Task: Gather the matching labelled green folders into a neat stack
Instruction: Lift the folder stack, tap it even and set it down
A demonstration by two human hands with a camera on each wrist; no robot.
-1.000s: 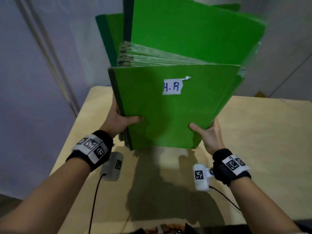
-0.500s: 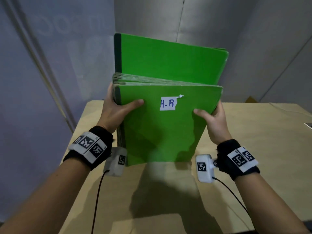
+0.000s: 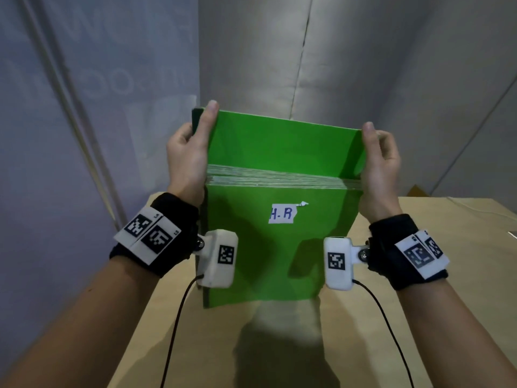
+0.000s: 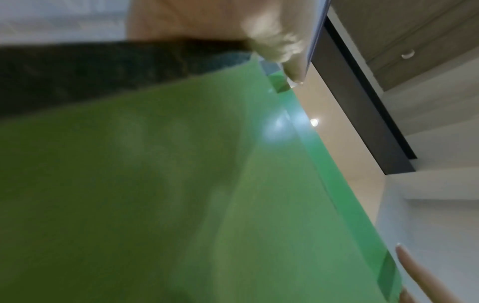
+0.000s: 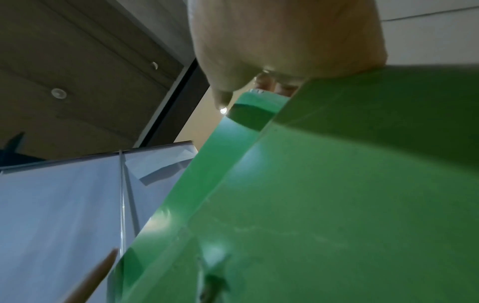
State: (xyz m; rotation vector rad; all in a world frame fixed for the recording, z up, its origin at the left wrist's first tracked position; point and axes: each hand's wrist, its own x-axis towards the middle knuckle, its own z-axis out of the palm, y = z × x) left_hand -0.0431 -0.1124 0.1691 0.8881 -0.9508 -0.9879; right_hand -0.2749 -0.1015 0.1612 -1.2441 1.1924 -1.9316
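Left hand (image 3: 188, 158) grips the left edge of the green folders (image 3: 282, 247): thumb laid up the front of the tallest rear folder (image 3: 285, 147), fingers curled round behind. Left wrist view is mostly blurred green cover (image 4: 181, 194), with a fingertip at the top corner.

Folders stand upright on edge on the tabletop (image 3: 419, 317), bunched together between both hands. Front one carries a white label (image 3: 282, 213) reading "H.R", one corner peeling. Sheet edges show in a band behind the front cover. The rear folder rises well above the rest.

Right hand (image 3: 377, 169) grips the right edge the same way, thumb up along the rear folder's corner, fingers wrapped behind. Right wrist view shows the thumb at the folder's top corner (image 5: 259, 106).

Grey curtain (image 3: 363, 65) hangs behind.
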